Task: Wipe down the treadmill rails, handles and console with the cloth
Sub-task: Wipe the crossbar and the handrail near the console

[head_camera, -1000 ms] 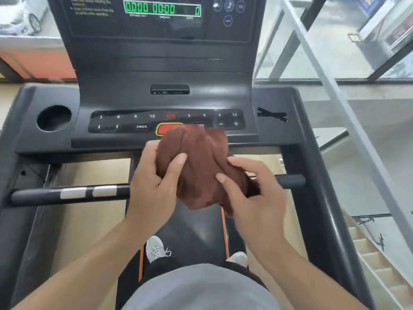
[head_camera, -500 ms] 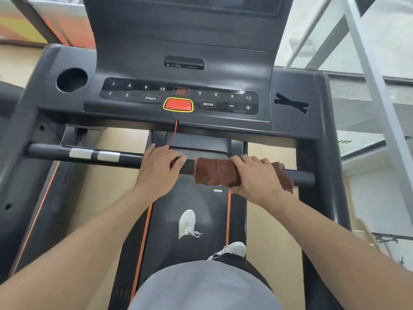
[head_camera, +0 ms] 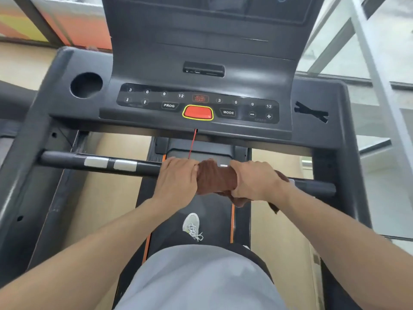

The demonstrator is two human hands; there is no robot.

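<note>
Handle-wiping step: your right hand (head_camera: 257,182) and left hand (head_camera: 178,180) both grip the brown cloth (head_camera: 215,179) wrapped round the crossbar handle (head_camera: 143,167), so next you likely slide it outward from that grip toward the bare bar leftward.

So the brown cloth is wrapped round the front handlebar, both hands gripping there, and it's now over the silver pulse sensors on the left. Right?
Not quite. In the head view the brown cloth sits right of centre on the handlebar, between the left hand and right hand; the silver pulse sensors on the left are uncovered.
</note>
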